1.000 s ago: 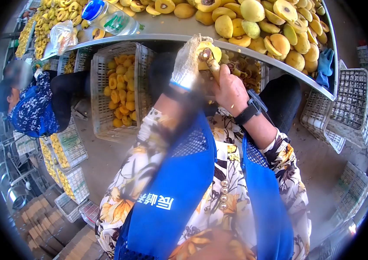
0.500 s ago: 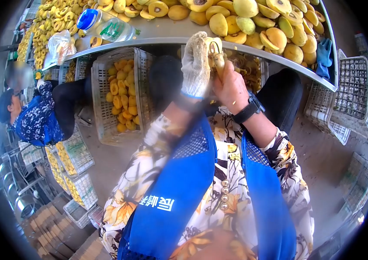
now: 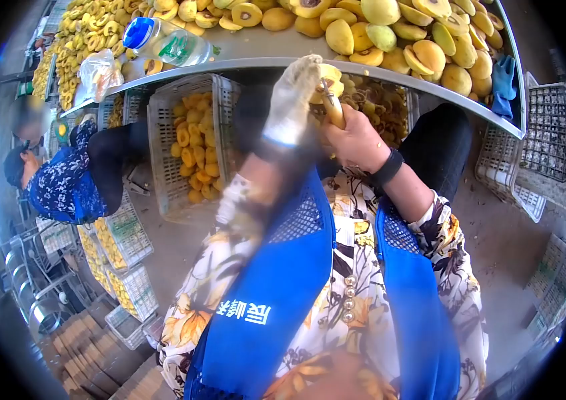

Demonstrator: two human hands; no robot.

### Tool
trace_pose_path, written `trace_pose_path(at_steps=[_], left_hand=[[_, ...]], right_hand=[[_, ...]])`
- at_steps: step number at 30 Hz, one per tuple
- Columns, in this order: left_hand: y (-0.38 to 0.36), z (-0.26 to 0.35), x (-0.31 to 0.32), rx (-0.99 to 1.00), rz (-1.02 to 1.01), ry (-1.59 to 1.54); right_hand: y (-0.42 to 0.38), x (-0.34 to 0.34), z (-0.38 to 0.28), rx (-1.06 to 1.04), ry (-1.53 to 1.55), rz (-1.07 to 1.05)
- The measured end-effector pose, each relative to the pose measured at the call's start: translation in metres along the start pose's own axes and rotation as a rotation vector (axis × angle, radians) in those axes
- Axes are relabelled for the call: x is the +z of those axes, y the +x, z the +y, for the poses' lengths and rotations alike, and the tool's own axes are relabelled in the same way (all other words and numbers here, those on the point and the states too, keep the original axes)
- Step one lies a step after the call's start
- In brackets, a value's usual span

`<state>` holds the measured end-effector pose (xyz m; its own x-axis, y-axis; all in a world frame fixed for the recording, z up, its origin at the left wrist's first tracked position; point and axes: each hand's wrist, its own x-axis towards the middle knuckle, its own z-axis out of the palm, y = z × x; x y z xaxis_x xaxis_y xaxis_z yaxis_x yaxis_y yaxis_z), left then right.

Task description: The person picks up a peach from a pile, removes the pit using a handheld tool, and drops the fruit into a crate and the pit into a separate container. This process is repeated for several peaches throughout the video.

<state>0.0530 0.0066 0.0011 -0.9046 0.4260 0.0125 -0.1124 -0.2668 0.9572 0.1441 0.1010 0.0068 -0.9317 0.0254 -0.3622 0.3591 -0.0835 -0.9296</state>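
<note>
My left hand (image 3: 293,90), in a whitish knitted glove, is closed around a yellow peach half (image 3: 330,71) just below the metal table edge. My right hand (image 3: 357,141) is bare, with a black watch strap on its wrist, and grips a pitting knife (image 3: 334,115) by its light-coloured handle. The narrow metal end of the tool reaches up to the peach, touching or very near its cut side. Gloved fingers hide part of the fruit. Beneath my hands, a crate holding peach scraps (image 3: 384,110) partly shows.
Peaches (image 3: 379,37) lie heaped on the metal table (image 3: 256,47), with a blue-capped bottle (image 3: 169,43), a plastic bag (image 3: 98,72) and a blue glove (image 3: 503,87). A crate (image 3: 163,157) of peach halves stands left of my legs. Stacked crates (image 3: 546,143) are right. A co-worker (image 3: 63,180) sits left.
My left hand has shifted slightly down, and the peach half has turned in it. The tool's metal end now points up and left, its loop no longer facing me. The whole view has shifted slightly.
</note>
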Motion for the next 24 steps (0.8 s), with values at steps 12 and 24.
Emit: trace_pose_path(at_steps=[12, 24], left_hand=[[0.004, -0.015, -0.006, -0.578, 0.064, -0.410], [0.018, -0.011, -0.032, -0.647, 0.367, -0.832]], right_hand=[[-0.010, 0.014, 0.004, 0.311, 0.417, -0.160], [-0.005, 0.005, 0.023, -0.123, 0.475, -0.098]])
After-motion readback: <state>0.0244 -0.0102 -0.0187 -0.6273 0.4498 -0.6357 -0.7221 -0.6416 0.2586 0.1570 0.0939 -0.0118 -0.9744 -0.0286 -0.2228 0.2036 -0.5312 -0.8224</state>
